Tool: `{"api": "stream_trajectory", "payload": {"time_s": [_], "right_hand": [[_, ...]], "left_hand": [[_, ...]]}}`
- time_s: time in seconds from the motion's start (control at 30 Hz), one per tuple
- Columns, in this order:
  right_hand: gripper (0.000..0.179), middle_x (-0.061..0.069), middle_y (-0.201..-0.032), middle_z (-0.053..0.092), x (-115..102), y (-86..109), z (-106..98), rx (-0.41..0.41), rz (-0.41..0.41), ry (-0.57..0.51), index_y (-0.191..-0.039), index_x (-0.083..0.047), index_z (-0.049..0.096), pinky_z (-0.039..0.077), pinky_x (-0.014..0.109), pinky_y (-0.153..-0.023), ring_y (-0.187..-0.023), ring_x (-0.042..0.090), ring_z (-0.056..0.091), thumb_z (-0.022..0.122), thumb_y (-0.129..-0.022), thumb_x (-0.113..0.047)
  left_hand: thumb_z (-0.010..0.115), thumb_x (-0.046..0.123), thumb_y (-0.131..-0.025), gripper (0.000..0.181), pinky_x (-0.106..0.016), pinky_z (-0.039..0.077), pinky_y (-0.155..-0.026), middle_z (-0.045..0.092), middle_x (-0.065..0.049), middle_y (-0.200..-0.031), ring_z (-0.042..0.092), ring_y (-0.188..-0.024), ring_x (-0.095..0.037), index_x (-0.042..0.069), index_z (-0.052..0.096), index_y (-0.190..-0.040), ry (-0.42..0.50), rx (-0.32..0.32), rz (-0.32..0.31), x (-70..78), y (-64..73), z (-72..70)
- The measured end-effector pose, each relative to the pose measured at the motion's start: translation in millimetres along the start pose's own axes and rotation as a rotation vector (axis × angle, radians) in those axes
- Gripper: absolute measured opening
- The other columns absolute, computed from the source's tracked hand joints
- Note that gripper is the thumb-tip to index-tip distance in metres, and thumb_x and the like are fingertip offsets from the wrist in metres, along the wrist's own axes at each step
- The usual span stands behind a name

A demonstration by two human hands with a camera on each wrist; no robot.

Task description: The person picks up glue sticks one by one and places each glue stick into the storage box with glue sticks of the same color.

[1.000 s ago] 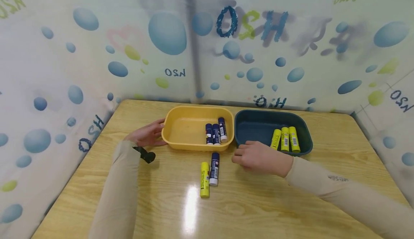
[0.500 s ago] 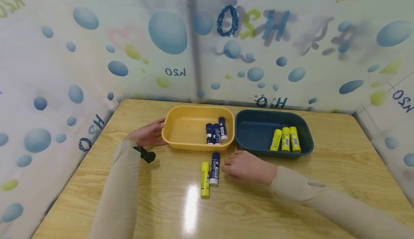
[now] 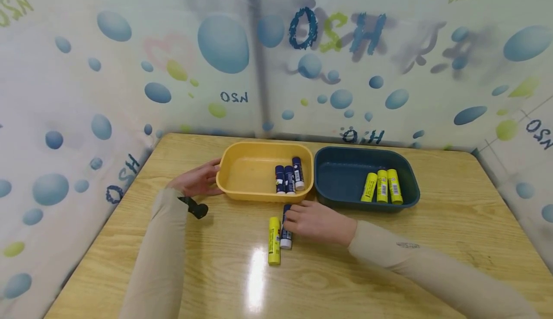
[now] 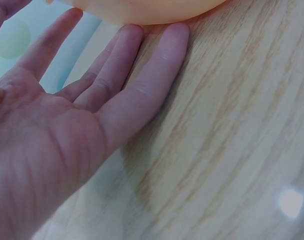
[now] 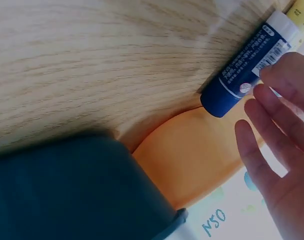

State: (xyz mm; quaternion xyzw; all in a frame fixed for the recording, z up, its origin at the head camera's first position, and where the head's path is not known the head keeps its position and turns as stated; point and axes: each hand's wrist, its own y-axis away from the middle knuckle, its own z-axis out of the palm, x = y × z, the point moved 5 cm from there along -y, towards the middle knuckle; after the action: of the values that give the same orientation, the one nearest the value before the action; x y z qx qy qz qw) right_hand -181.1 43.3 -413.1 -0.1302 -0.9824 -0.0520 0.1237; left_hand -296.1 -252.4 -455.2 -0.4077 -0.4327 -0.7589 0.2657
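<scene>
My left hand [image 3: 198, 181] lies against the left wall of the yellow tray [image 3: 246, 196], its fingers extended; fingertips [image 4: 174, 37] meet the tray's side in the left wrist view. On the table, a navy glue stick [image 3: 286, 241] with a white end lies beside a yellow glue stick [image 3: 274, 242]. My right hand [image 3: 319, 223] reaches over the navy stick from the right and partly covers it. In the right wrist view its fingers [image 5: 252, 150] are spread and loosely bent, with a fingertip at the stick's label; no closed grip shows.
Three navy glue sticks [image 3: 289, 180] lie at the right end of the yellow tray. To its right stands a dark blue tray [image 3: 341, 201] with three yellow glue sticks [image 3: 382, 186]. A patterned curtain [image 3: 276, 69] hangs behind the wooden table [image 3: 345, 285].
My right hand has moved left and slightly down from the dark blue tray's front edge to the navy glue stick on the table. The left hand has stayed at the yellow tray.
</scene>
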Motion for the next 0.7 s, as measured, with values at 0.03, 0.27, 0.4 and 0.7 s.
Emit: {"api": "stream_trajectory", "payload": {"time_s": [0.03, 0.27, 0.4, 0.7], "right_hand": [[0.02, -0.003, -0.116, 0.061, 0.0, -1.2, 1.0, 0.003, -0.003, 0.011, -0.115, -0.02, 0.064, 0.047, 0.03, -0.088, -0.106, 0.015, 0.054, 0.062, -0.096, -0.016], [0.024, -0.001, -0.123, 0.057, 1.1, -7.9, 7.3, 0.035, -0.021, 0.011, -0.12, -0.02, 0.058, 0.046, 0.028, -0.091, -0.109, 0.016, 0.05, 0.061, -0.097, -0.016], [0.023, -0.001, -0.122, 0.056, 0.3, -12.2, 8.9, 0.081, -0.04, 0.018, -0.119, -0.021, 0.058, 0.046, 0.028, -0.087, -0.107, 0.016, 0.049, 0.061, -0.096, -0.015], [0.021, -0.002, -0.119, 0.056, -1.5, -20.3, 11.1, 0.123, -0.069, 0.018, -0.116, -0.021, 0.059, 0.043, 0.029, -0.089, -0.108, 0.015, 0.049, 0.061, -0.096, -0.016]], "left_hand": [[0.036, 0.024, -0.107, 0.059, -0.049, 0.042, -0.1, 0.01, -0.014, -0.158, 0.04, -0.125, -0.021, 0.018, 0.004, -0.157, -0.002, -0.001, 0.0, -0.4, -0.6, -0.4], [0.033, 0.022, -0.107, 0.058, -0.05, 0.041, -0.101, 0.01, -0.013, -0.158, 0.036, -0.128, -0.023, 0.019, 0.004, -0.157, 0.0, 0.006, -0.001, -3.4, -3.9, -4.1], [0.032, 0.021, -0.107, 0.057, -0.051, 0.04, -0.101, 0.01, -0.013, -0.158, 0.034, -0.13, -0.024, 0.018, 0.003, -0.157, -0.003, 0.003, 0.004, -3.9, -4.4, -4.4], [0.032, 0.021, -0.107, 0.057, -0.049, 0.042, -0.1, 0.01, -0.012, -0.158, 0.037, -0.128, -0.022, 0.019, 0.003, -0.157, 0.0, 0.005, 0.006, -4.1, -3.2, -3.8]]}}
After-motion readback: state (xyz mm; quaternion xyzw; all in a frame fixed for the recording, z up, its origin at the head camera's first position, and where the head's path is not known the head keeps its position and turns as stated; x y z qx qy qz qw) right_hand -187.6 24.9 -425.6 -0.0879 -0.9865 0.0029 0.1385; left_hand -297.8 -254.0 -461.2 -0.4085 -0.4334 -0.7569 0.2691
